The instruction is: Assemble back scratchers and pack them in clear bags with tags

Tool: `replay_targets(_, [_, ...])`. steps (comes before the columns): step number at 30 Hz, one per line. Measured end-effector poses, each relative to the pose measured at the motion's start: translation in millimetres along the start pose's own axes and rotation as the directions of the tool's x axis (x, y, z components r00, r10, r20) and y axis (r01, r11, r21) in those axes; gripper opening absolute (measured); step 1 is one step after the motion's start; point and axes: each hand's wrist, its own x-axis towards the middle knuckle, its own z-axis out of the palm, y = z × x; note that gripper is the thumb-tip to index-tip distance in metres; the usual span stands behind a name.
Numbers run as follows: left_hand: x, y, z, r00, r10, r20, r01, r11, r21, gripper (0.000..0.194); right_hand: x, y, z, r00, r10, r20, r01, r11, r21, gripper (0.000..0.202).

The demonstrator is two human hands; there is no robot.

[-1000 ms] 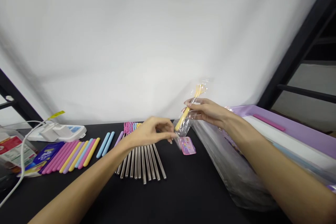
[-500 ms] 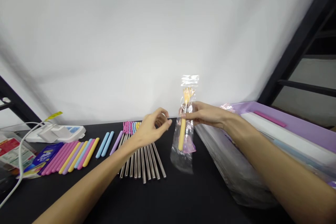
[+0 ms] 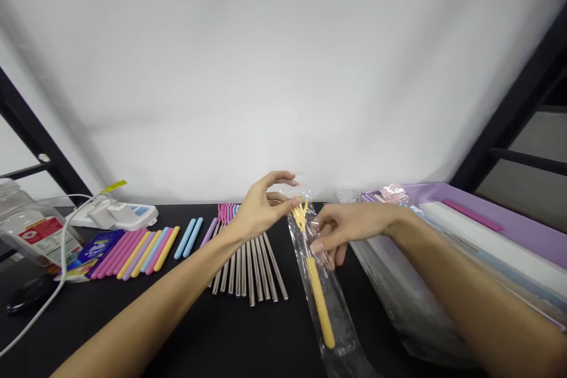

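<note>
- Since the earlier frame, the clear bag (image 3: 334, 301) has come down from near upright and now slants, handle end toward the wearer; the left hand (image 3: 268, 207) has moved in to its top.
- The right hand (image 3: 339, 230) has thumb and fingers closed on the bag beside the metal shaft.
- The left hand is loosely curved, forefinger lifted clear, thumb at the bag's upper end; I cannot tell whether it pinches the film.
- The yellow stick (image 3: 321, 302) lies inside the bag, its claw-like head by the left thumb, over the black table (image 3: 212, 336).
- Left of the bag, metal rods (image 3: 251, 277) fan out beneath the left wrist.
- Farther left lie two blue handles (image 3: 193, 238), then a row of coloured handles (image 3: 140, 255) beside a blue packet (image 3: 95, 251).
- Behind these sits a white power strip (image 3: 144, 214).
- On the right, a pile of clear plastic sleeves (image 3: 390, 295) lies beside a lilac box (image 3: 429, 191).
</note>
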Motion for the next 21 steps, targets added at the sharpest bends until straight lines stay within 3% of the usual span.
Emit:
replay_targets(2, [-1.9, -3.8, -1.3, 0.998, -0.009, 0.067, 0.012, 0.999, -0.041, 0.054, -7.3, 1.5, -11.4, 0.981, -0.003, -0.194, -0.016, 0.995, -0.098, 0.036])
replay_targets(3, [-2.6, -5.8, -1.4, 0.994, -0.019, 0.106, 0.026, 0.998, -0.062, 0.059, -10.9, 2.1, -16.9, 0.938, -0.068, -0.34, 0.01, 0.985, -0.171, 0.033])
replay_targets(5, [-3.8, -9.3, -0.4, 0.985, -0.036, 0.171, 0.052, 0.995, -0.088, 0.069, -16.5, 2.7, -24.3, 0.777, -0.286, -0.56, 0.092, 0.933, -0.348, 0.027])
replay_targets(6, [-4.3, -10.4, 0.7, 0.981, -0.041, 0.191, 0.06, 0.994, -0.092, 0.072, -17.8, 2.8, -25.6, 0.7, -0.393, -0.596, 0.129, 0.891, -0.436, 0.023])
replay_targets(7, [-4.9, -11.1, 2.0, 0.978, -0.044, 0.206, 0.065, 0.994, -0.093, 0.074, -17.9, 2.7, -25.3, 0.654, -0.473, -0.59, 0.155, 0.847, -0.508, 0.02])
replay_targets(8, [-5.6, -11.3, 3.5, 0.975, -0.047, 0.217, 0.068, 0.993, -0.093, 0.075, -17.0, 2.4, -23.7, 0.642, -0.523, -0.56, 0.173, 0.811, -0.559, 0.018])
replay_targets(11, [-7.6, -10.4, 7.7, 0.97, -0.068, 0.235, 0.089, 0.993, -0.083, 0.077, -9.7, 0.8, -16.1, 0.657, -0.562, -0.503, 0.173, 0.761, -0.625, 0.022])
replay_targets(13, [-8.6, -10.1, 9.2, 0.966, -0.074, 0.247, 0.094, 0.993, -0.071, 0.078, -4.7, -0.3, -13.2, 0.621, -0.572, -0.536, 0.156, 0.76, -0.63, 0.024])
replay_targets(15, [-9.0, -11.0, 9.0, 0.965, -0.063, 0.255, 0.079, 0.995, -0.055, 0.076, -2.4, -0.5, -14.0, 0.618, -0.555, -0.557, 0.14, 0.775, -0.617, 0.023])
replay_targets(18, [-8.9, -14.3, 6.3, 0.962, -0.066, 0.265, 0.069, 0.998, -0.001, 0.075, -3.8, 2.6, -19.4, 0.678, -0.467, -0.567, 0.057, 0.803, -0.593, 0.017])
replay_targets(21, [-8.8, -19.2, 2.4, 0.955, -0.109, 0.275, 0.09, 0.993, 0.08, 0.075, -5.5, 9.7, -23.8, 0.787, -0.323, -0.525, -0.087, 0.785, -0.613, 0.016])
